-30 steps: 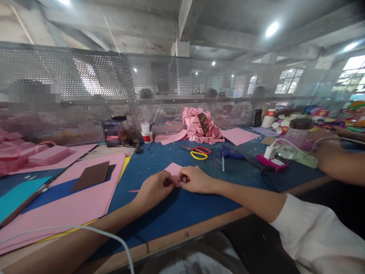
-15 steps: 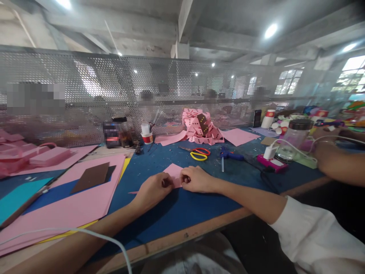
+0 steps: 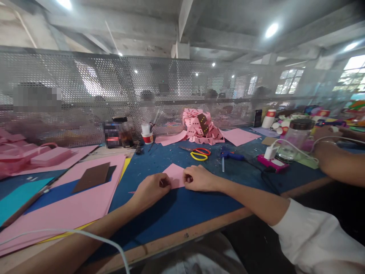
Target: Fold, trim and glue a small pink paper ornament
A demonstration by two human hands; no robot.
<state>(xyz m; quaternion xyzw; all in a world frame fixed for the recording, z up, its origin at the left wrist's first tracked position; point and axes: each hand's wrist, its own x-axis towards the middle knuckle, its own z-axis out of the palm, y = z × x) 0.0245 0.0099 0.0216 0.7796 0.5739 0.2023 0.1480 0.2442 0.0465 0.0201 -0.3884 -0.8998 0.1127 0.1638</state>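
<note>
A small piece of pink paper [image 3: 175, 176] lies low over the blue tabletop [image 3: 159, 220], with a pointed corner facing away from me. My left hand [image 3: 154, 188] is closed on its left edge, fingers curled. On the opposite edge, my right hand [image 3: 199, 178] pinches the same piece. The fingertips hide both ends of the paper. A thin pink sliver pokes out beside my left wrist. Beyond the hands lie scissors [image 3: 199, 153] with red and yellow handles, and a blue glue gun [image 3: 231, 155] with its stick pointing toward me.
A dotted pink paper pile [image 3: 199, 127] stands at the back by a perforated metal screen [image 3: 168, 87]. Pink sheets [image 3: 76, 217] and a brown card [image 3: 91, 177] cover the left. At right are a magenta power strip [image 3: 272, 163], a lidded jar [image 3: 296, 139] and another person's arm [image 3: 342, 160].
My hands have drawn slightly apart along the pink paper, so more of it shows between them. Both keep their grip.
</note>
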